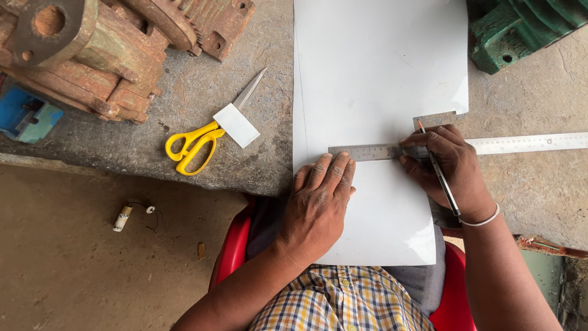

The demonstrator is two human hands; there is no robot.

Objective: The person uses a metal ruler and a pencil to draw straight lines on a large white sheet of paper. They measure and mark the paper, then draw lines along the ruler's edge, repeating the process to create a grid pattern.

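Note:
A large white sheet point(380, 67) lies on the stone bench and hangs over its front edge onto my lap. A long steel ruler point(527, 143) lies across the sheet from left to right. My left hand point(318, 205) presses flat on the sheet, fingertips at the ruler's left end. My right hand point(450, 168) holds a thin pencil point(438, 171), its tip on the sheet just above the ruler's edge. A notch is cut out of the sheet's right side beside the pencil tip.
Yellow-handled scissors point(196, 144) lie left of the sheet with a small white card point(236, 125) on their blades. Rusty machine castings point(92, 49) fill the back left, a green casting point(520, 27) the back right. I sit on a red chair point(233, 248).

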